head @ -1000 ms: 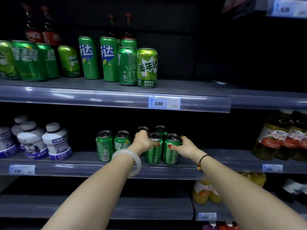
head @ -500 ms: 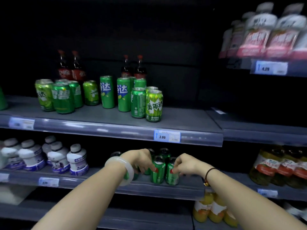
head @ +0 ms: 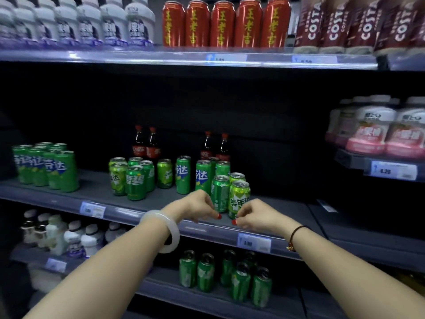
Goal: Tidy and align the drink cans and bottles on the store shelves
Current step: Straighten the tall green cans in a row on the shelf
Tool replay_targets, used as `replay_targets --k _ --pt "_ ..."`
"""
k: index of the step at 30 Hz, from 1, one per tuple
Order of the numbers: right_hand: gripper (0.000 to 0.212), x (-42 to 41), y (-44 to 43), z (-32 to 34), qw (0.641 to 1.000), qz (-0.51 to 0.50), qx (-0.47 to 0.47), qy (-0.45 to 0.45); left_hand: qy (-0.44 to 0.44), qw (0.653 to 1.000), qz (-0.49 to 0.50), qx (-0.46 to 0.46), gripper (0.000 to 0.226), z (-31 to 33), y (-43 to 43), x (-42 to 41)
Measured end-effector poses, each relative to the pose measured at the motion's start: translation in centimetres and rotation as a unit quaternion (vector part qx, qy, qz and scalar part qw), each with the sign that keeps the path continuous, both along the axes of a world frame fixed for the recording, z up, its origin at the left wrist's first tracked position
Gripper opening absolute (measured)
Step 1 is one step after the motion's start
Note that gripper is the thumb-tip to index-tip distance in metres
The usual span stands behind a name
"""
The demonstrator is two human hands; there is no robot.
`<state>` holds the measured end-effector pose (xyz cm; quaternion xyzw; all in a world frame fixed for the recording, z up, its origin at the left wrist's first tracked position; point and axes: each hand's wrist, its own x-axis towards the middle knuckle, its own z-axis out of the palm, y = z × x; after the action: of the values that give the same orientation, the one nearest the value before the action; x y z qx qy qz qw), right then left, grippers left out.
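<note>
Both hands reach to the front edge of the middle shelf [head: 287, 217]. The left hand [head: 197, 207], a white bangle [head: 165, 229] on its wrist, hangs just in front of a dark green can [head: 220, 192]. The right hand [head: 256, 216] hangs in front of the yellow-green can [head: 239, 195] beside it. The fingers of both hands are clenched inward, red nails showing, and grasp nothing; whether they touch the cans cannot be told. The two cans stand upright and side by side, near the shelf lip. To their right, dark shelf board shows as far as the next bay. More green cans [head: 133, 178] stand in loose clusters to the left, with cola bottles [head: 215, 146] far back. Six green cans [head: 239, 282] stand on the shelf below.
</note>
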<state>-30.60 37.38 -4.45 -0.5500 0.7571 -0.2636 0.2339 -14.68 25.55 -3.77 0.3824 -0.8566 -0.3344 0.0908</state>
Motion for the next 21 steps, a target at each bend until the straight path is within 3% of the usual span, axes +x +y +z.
replay_targets --k 7,13,21 --pt "0.013 3.3 -6.4 3.7 0.998 -0.005 -0.057 -0.009 0.032 0.998 0.027 -0.036 0.021 3.5 -6.6 3.7" --pt "0.022 4.5 -12.5 5.0 0.992 -0.069 -0.104 0.017 0.041 0.996 0.017 -0.077 0.022 5.4 -14.4 5.1" --pt "0.057 3.8 -18.5 4.6 0.978 -0.166 -0.111 0.054 0.055 0.995 -0.013 -0.087 0.025 5.8 -22.7 4.1"
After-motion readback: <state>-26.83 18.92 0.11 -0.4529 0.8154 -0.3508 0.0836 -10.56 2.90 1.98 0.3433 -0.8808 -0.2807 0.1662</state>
